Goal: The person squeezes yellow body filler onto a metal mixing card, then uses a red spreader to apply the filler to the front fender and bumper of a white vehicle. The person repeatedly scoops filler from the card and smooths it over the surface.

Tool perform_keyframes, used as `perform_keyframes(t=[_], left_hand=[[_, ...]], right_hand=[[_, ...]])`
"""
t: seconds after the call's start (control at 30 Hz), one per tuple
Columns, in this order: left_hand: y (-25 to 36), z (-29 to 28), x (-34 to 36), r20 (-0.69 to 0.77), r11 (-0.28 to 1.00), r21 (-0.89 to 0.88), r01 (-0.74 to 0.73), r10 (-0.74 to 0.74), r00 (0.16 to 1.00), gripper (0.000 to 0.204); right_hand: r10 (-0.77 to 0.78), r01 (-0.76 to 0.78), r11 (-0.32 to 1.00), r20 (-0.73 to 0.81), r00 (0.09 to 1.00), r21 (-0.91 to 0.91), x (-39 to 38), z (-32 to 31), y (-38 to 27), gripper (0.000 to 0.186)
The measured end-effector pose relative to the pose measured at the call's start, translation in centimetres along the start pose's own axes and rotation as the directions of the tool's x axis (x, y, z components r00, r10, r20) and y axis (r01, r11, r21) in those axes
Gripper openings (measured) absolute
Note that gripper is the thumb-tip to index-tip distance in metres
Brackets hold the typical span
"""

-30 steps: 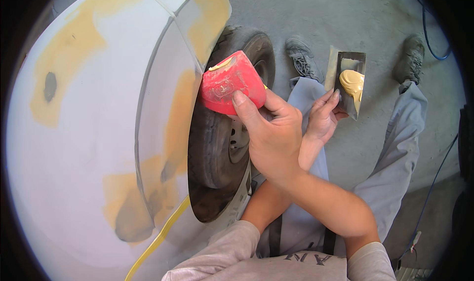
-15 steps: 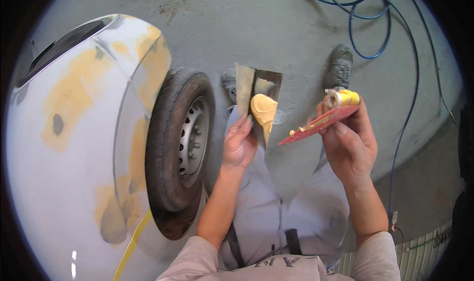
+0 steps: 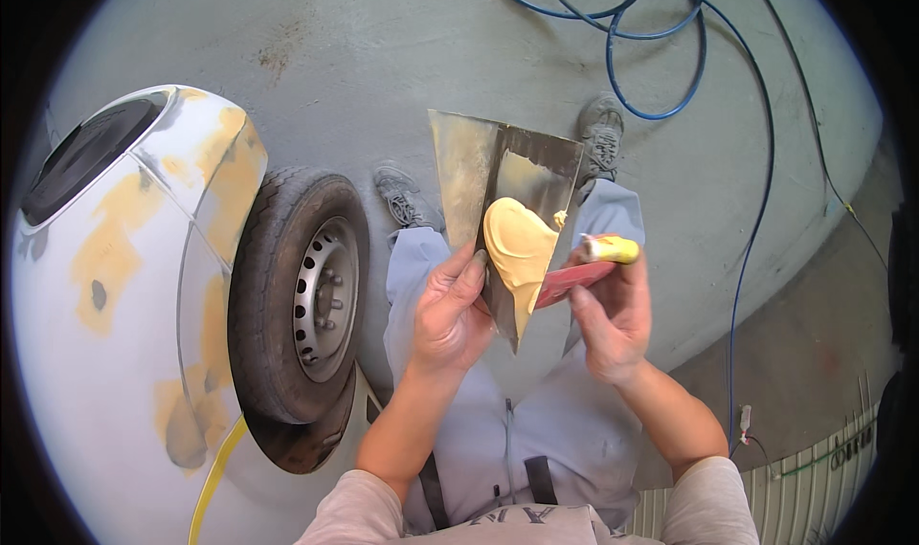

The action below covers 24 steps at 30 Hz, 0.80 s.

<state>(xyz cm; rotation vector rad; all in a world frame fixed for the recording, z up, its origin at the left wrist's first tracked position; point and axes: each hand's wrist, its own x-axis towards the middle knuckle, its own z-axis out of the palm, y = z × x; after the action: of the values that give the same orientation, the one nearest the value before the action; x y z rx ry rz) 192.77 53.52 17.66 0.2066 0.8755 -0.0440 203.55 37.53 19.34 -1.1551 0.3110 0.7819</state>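
Observation:
My left hand (image 3: 448,308) grips a metal spreader blade (image 3: 522,177) with a second blade fanned out behind it, held upright in front of my chest. A thick blob of pale yellow filler (image 3: 517,248) sits on the front blade. My right hand (image 3: 608,315) holds a red plastic spreader (image 3: 572,283) almost flat, its edge touching the filler blob, with a smear of yellow filler on its far end. Both hands are over my grey trousers.
A white car body (image 3: 105,354) with yellow filler patches stands at the left, with its tyre and grey steel wheel (image 3: 306,301) beside my left knee. A blue hose (image 3: 670,66) loops over the concrete floor at the top right. A drain grate (image 3: 814,488) lies at the lower right.
My view has swung away from the car. My right hand has brought the red spreader from beside the wheel arch over to the metal blade, where it now touches the filler.

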Motion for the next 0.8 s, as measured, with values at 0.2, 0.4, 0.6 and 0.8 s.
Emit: perform_keyframes(t=[0.2, 0.4, 0.6, 0.8], left_hand=[[-0.5, -1.9, 1.3, 0.135, 0.994, -0.056, -0.089, 0.096, 0.986, 0.034], [1.8, -7.1, 2.4, -0.198, 0.974, 0.039, -0.225, 0.228, 0.953, 0.034], [0.2, -15.6, 2.0, -0.416, 0.990, -0.045, -0.134, 0.104, 0.903, 0.022], [0.6, -19.3, 1.6, -0.281, 0.990, -0.102, -0.098, 0.066, 0.957, 0.018]], right_hand=[[-0.347, 0.253, 0.849, -0.127, 0.929, -0.464, -0.2, -0.8, 1.1, 0.035], [-0.251, 0.235, 0.740, 0.066, 0.966, -0.630, -1.7, 2.8, 5.0, 0.032], [0.011, 0.008, 0.957, 0.064, 0.998, -0.289, 2.5, 13.0, 8.8, 0.025], [0.090, -0.059, 0.976, 0.142, 0.986, -0.208, 3.5, 25.1, 14.1, 0.019]])
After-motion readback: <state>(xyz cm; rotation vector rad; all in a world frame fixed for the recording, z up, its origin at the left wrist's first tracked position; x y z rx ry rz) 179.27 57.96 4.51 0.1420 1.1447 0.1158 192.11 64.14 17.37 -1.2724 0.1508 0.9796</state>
